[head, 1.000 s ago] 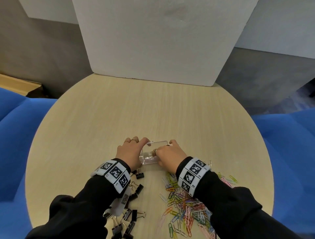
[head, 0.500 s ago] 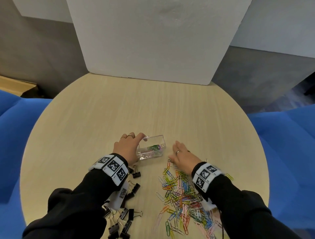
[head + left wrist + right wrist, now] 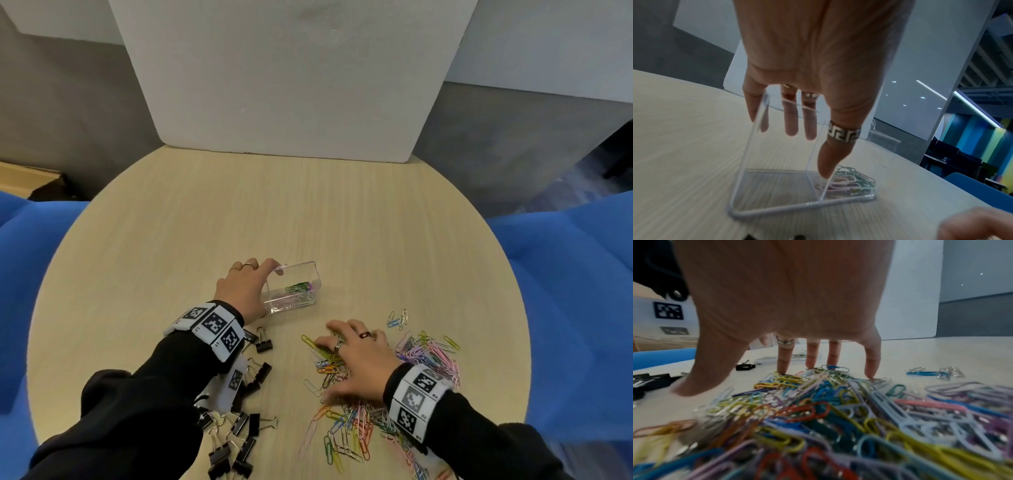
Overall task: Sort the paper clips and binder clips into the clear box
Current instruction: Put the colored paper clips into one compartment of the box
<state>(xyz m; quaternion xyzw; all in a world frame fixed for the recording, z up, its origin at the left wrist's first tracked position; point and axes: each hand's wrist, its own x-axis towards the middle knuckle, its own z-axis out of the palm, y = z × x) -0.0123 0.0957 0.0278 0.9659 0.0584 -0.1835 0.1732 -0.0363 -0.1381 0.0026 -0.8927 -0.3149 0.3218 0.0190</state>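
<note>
Binder clips (image 3: 239,442) partly under sleeve, seemingly

Your left hand (image 3: 244,294) holds the clear box (image 3: 295,290); at four o'clock, your right hand (image 3: 356,359) presses the paper clips (image 3: 363,425).

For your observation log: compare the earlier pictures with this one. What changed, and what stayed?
The right hand left the clear box and moved back toward the person, its straight fingers now on the coloured paper clip pile. The left hand still holds the box; the binder clips lie unmoved.
</note>
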